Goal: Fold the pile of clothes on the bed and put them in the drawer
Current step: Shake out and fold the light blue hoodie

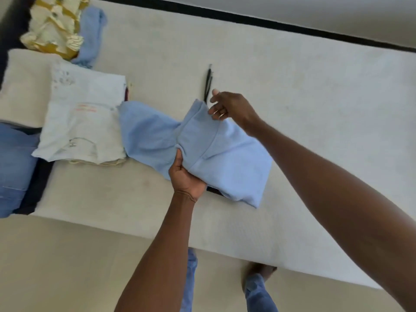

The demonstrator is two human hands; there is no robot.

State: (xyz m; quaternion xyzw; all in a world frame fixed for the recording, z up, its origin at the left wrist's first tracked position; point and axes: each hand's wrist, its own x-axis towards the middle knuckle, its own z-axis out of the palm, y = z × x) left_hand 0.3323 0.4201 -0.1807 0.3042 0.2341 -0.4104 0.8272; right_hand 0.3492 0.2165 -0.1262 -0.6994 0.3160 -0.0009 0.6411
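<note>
The left hand (186, 176) sits nearest, fingers curled round the bunched near edge of the blue garment (225, 158), which lies half-folded on the bed (292, 97). Its long axis runs left to right, the loose unfolded end trailing left toward the white stack (83, 115). Beyond, the right hand (227, 106) pinches the garment's far top corner between thumb and fingers. A black strap (208, 82) lies just past that corner. The next fold probably carries the trailing left end rightward, and the left hand is nearer to it.

two hands (186, 176) — two light-blue garments (225, 158), one bed (292, 91)
</note>
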